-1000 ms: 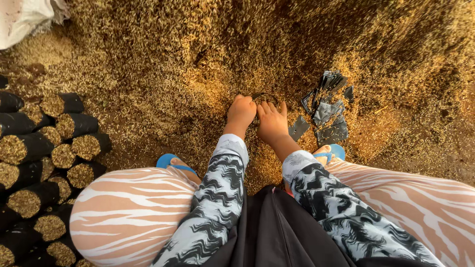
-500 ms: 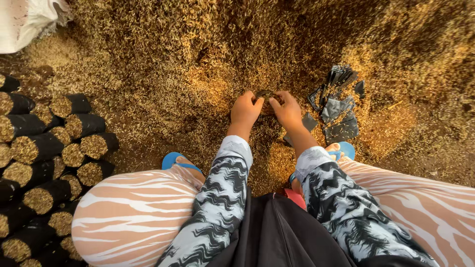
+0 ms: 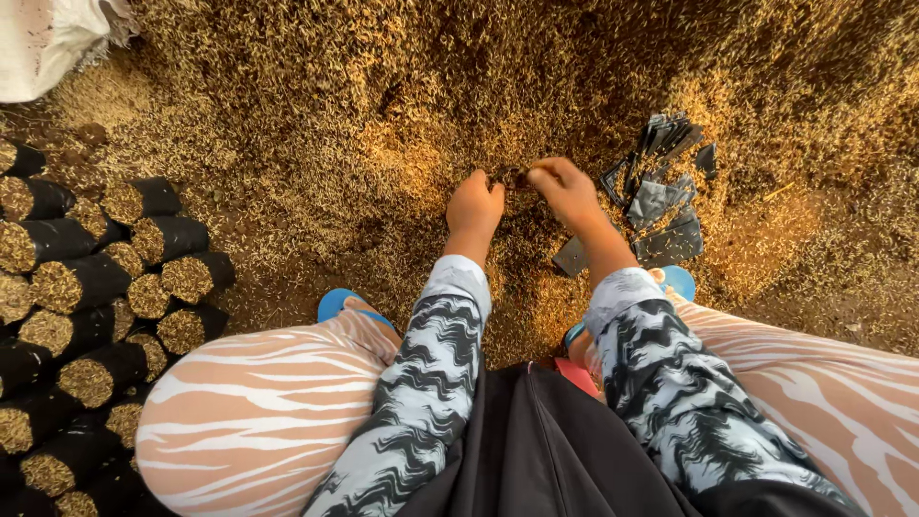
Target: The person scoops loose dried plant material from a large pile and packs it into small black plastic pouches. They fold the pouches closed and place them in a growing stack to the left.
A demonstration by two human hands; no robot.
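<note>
Husk-strewn ground (image 3: 287, 115) bears filled black bags (image 3: 86, 278), empty bags (image 3: 665, 201)

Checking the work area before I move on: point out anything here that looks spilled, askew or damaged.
Nothing looks damaged. The small flat black plastic bags lie in a loose, crooked scatter on the heap of golden husks beside the right hand, unlike the filled black bags stacked in rows on the left. The left hand rests in the husks.

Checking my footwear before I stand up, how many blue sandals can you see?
2: one blue sandal beside the left knee, the other sandal beside the right forearm near the empty black bags. Both are partly hidden by the legs.
</note>
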